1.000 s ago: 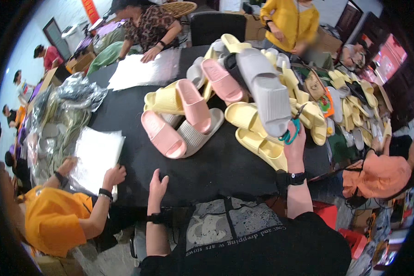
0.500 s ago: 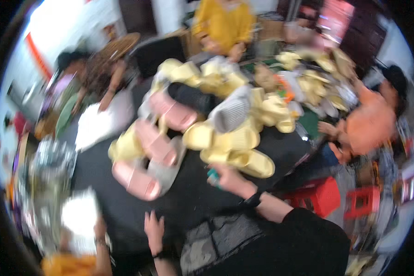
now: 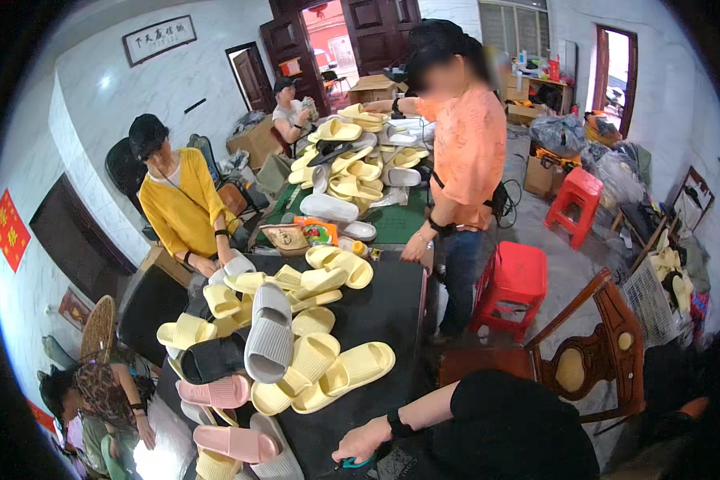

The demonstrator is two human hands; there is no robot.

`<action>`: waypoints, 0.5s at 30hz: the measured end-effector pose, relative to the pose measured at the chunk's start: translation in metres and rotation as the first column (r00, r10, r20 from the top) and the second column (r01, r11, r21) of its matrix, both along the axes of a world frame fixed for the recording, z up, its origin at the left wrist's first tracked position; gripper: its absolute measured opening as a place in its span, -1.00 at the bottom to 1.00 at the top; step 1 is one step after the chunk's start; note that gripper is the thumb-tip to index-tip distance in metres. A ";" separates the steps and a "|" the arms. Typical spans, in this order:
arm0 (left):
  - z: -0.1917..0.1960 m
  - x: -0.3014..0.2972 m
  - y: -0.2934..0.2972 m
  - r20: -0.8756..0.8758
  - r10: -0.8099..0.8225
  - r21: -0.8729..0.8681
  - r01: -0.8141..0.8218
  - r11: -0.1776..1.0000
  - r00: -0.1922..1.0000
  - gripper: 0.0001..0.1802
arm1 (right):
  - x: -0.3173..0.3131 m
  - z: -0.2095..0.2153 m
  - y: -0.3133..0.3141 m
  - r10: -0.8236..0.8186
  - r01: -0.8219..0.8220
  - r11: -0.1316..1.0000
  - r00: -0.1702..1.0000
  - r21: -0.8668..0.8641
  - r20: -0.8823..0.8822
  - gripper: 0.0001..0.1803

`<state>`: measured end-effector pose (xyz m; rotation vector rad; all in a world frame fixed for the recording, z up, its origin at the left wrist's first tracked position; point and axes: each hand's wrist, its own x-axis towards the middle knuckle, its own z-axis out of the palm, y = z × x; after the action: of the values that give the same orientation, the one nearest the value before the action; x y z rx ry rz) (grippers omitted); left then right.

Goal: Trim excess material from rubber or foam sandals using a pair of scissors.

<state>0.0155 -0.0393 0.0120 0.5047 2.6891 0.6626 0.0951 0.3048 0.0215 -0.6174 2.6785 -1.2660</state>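
My right hand (image 3: pixel 362 442) is closed near the front edge of the black table (image 3: pixel 400 308). A small teal tool (image 3: pixel 354 462) sticks out from under its fingers; its shape is mostly hidden. Beyond the hand lies a heap of slippers. A yellow slipper (image 3: pixel 352 374) is at its right edge, and a grey ribbed slipper (image 3: pixel 269 332) rests on top. Left of that are a black slipper (image 3: pixel 212 358) and a pink slipper (image 3: pixel 236 442). My left hand is outside the picture.
A person in yellow (image 3: pixel 186 196) touches the heap's far end. A person in orange (image 3: pixel 468 152) stands between the tables. More slippers cover a green-topped table (image 3: pixel 396 220). Red stools (image 3: pixel 514 284) and a carved wooden chair (image 3: pixel 588 344) stand to the right. Another person bends at left.
The view has swung up and to the right, so the slippers sit lower left. My left hand has gone out of the picture. The teal tool remains in my right hand.
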 end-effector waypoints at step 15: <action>0.035 0.015 -0.029 -0.264 0.248 0.096 -0.230 0.968 0.932 -0.55 | -0.007 -0.003 0.022 0.062 -0.063 0.997 0.998 -0.050 -0.021 -0.59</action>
<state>0.0306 -0.0681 0.0473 0.3039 3.0329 0.7990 0.0881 0.3263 0.0189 -0.7176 2.6271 -1.3219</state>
